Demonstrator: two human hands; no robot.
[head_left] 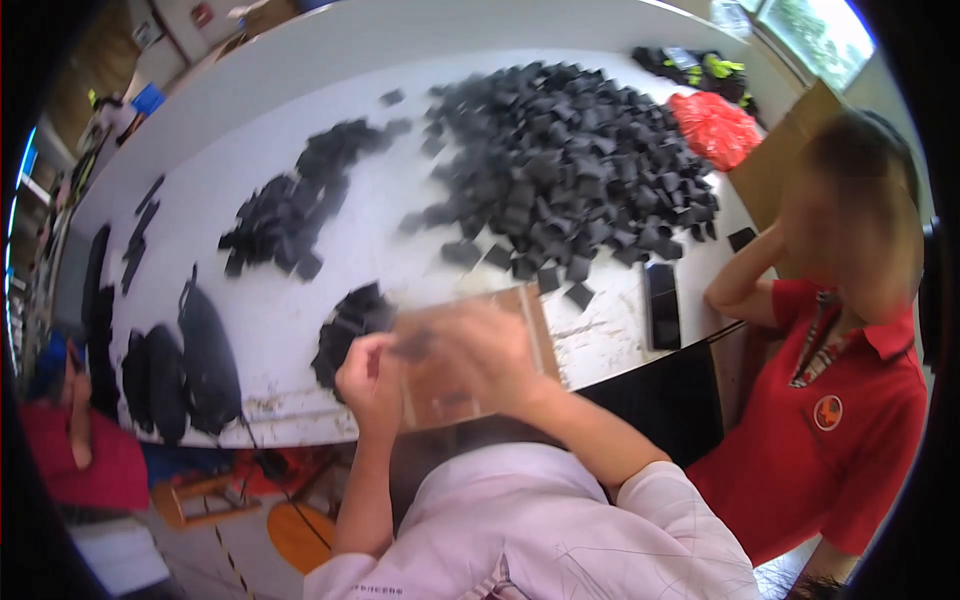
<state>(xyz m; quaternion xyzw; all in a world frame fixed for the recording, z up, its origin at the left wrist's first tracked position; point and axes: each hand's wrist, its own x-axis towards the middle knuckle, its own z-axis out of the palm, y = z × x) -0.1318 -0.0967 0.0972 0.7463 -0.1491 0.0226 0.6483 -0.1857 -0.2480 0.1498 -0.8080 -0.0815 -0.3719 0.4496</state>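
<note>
In front of me my left hand (pixel 370 375) is closed, thumb and fingers pinching a small black fabric-like piece (pixel 413 345). My right hand (pixel 492 350) is close beside it, over the brown board (pixel 440 400). Motion blurs its fingers, so I cannot tell whether it also grips the piece. The board lies at the table's near edge, below both hands. A small heap of similar black pieces (pixel 350 325) lies just left of the board, partly behind my left hand.
A large pile of black pieces (pixel 570 170) covers the table's far right; a smaller pile (pixel 285 215) lies left. Black pouches (pixel 205 350) sit near the left edge. A phone (pixel 661 305) and a red plastic bag (pixel 715 130) lie right. A person in red (pixel 840 400) sits close right.
</note>
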